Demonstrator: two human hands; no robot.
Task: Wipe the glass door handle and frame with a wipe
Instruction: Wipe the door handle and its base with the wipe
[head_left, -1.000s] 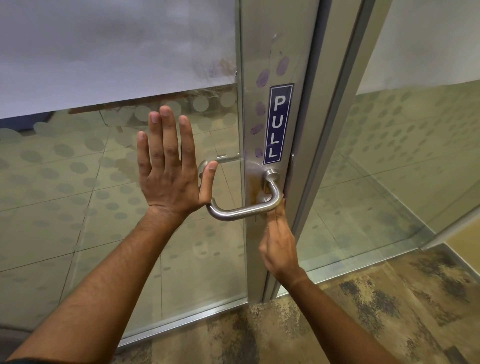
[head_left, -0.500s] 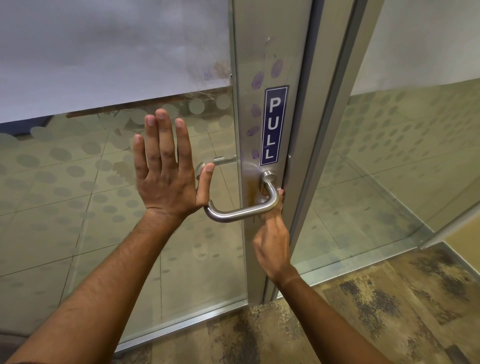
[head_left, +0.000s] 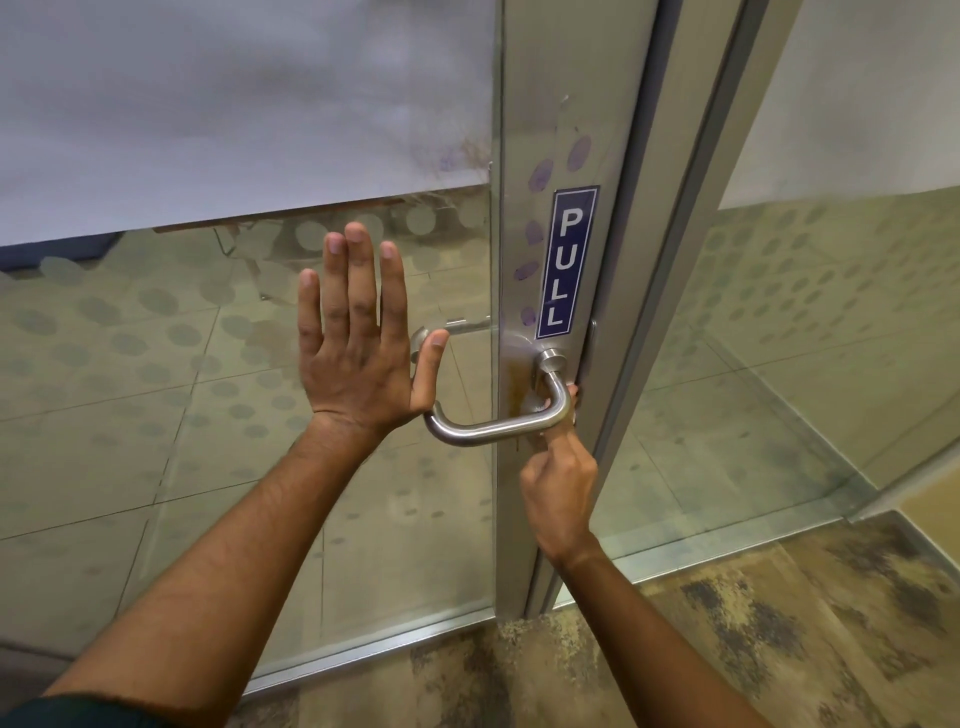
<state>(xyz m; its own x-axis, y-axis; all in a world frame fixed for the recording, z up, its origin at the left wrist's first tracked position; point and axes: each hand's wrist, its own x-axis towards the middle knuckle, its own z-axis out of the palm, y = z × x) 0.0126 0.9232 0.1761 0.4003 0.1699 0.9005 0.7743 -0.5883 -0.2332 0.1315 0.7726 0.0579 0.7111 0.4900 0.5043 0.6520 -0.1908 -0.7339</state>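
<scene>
A curved steel door handle (head_left: 498, 428) is fixed to the brushed metal door frame (head_left: 524, 156) under a blue PULL sign (head_left: 567, 262). Brown stains and purple fingerprints mark the frame around it. My left hand (head_left: 358, 353) lies flat and open on the glass door (head_left: 156, 389), its thumb by the handle's left end. My right hand (head_left: 558, 483) reaches up from below, its fingers pressed behind the handle's right bend. A small pale piece, seemingly the wipe (head_left: 534, 402), shows at its fingertips; most of it is hidden.
A fixed glass side panel (head_left: 810, 338) with frosted dots stands to the right of the metal jamb (head_left: 691, 208). Mottled carpet (head_left: 779, 623) covers the floor on my side. Tiled floor is visible through the glass.
My right hand has slid a little upward along the frame, so its fingertips now sit behind the handle's bend. My left hand stays flat on the glass.
</scene>
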